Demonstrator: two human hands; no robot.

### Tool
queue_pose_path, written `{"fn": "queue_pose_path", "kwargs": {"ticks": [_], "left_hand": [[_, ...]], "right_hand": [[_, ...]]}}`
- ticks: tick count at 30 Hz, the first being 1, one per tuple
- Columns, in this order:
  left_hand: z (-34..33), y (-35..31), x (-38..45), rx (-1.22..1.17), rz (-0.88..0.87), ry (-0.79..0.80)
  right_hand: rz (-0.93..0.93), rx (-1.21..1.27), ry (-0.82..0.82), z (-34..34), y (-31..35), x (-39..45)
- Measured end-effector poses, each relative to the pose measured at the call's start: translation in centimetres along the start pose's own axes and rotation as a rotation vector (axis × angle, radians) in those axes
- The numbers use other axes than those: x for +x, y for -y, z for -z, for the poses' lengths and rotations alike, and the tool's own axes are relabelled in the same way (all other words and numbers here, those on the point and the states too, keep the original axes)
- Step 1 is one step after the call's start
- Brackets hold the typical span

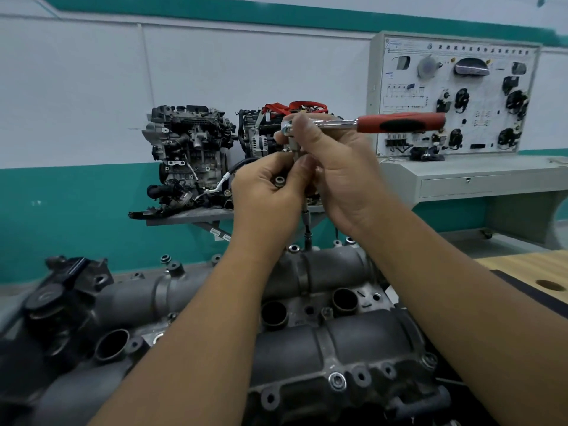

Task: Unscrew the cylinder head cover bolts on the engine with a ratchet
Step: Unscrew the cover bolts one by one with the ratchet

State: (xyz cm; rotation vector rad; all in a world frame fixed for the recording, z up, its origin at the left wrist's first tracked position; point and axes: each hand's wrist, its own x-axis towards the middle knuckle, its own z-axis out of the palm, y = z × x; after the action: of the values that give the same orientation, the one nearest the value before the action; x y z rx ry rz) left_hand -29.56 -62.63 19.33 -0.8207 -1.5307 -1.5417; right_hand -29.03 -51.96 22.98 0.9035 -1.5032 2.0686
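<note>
wall point(215, 72): white over teal | grey training board point(455, 93) right | 2 display engines point(190, 155) on shelf point(184, 216)

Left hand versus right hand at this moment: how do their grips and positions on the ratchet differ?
The right hand sits higher, curled round the ratchet at its head end, the red handle sticking out free to the right. The left hand sits lower, pinching the extension bar below the head and keeping a loose bolt in its fingers. Both hands are raised above the cylinder head cover, steadying the same tool.
</note>
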Motion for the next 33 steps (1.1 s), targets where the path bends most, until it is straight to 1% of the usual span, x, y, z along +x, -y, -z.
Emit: {"fn": "queue_pose_path", "kwargs": {"ticks": [2,4,6,8,9,10,13,15,16,19,21,24,26,27,30,33], "left_hand": [[-0.03,-0.1,0.03,-0.06,0.033,0.025],[-0.23,-0.3,-0.05,-0.077,0.044,0.041],[-0.31,-0.23,-0.06,-0.052,0.036,0.04],[-0.29,0.06,0.02,-0.02,0.021,0.035],[-0.26,0.21,0.01,-0.013,0.018,0.03],[-0.23,0.27,-0.01,-0.033,0.02,0.031],[-0.23,0.0,-0.09,-0.146,0.058,0.074],[-0.35,-0.02,-0.1,-0.155,0.068,0.096],[-0.41,0.04,-0.09,-0.14,0.064,0.093],[-0.5,0.35,-0.12,-0.084,0.042,0.057],[-0.51,0.46,-0.2,-0.09,0.042,0.039],[-0.55,0.39,-0.19,-0.16,0.077,0.059],[-0.62,0.22,-0.18,-0.137,0.074,0.075],[-0.66,0.14,-0.21,-0.122,0.066,0.072],[-0.63,0.3,-0.24,-0.097,0.045,0.043],[-0.49,0.29,-0.21,-0.137,0.066,0.057]], "right_hand": [[-0.108,0.092,0.072,0.21,0.13,0.03],[-0.177,0.136,0.081,0.33,0.29,0.11],[-0.142,0.146,0.02,0.08,0.15,0.13],[-0.017,0.113,-0.049,-0.21,0.0,0.01],[0.033,0.103,-0.049,-0.31,-0.12,-0.12],[0.044,0.11,-0.032,-0.41,-0.11,-0.27],[-0.053,0.167,0.032,-0.35,0.09,-0.39],[-0.143,0.216,0.046,-0.28,0.36,-0.31],[-0.156,0.233,0.041,-0.34,0.44,-0.31],[-0.068,0.219,-0.008,-0.51,0.37,-0.51],[-0.039,0.241,0.012,-0.51,0.15,-0.65],[-0.137,0.31,0.095,-0.42,0.29,-0.61],[-0.21,0.33,0.092,-0.33,0.39,-0.44],[-0.21,0.337,0.071,-0.32,0.39,-0.37],[-0.127,0.363,0.013,-0.36,0.33,-0.42],[-0.083,0.389,0.07,-0.23,0.27,-0.42]]}}
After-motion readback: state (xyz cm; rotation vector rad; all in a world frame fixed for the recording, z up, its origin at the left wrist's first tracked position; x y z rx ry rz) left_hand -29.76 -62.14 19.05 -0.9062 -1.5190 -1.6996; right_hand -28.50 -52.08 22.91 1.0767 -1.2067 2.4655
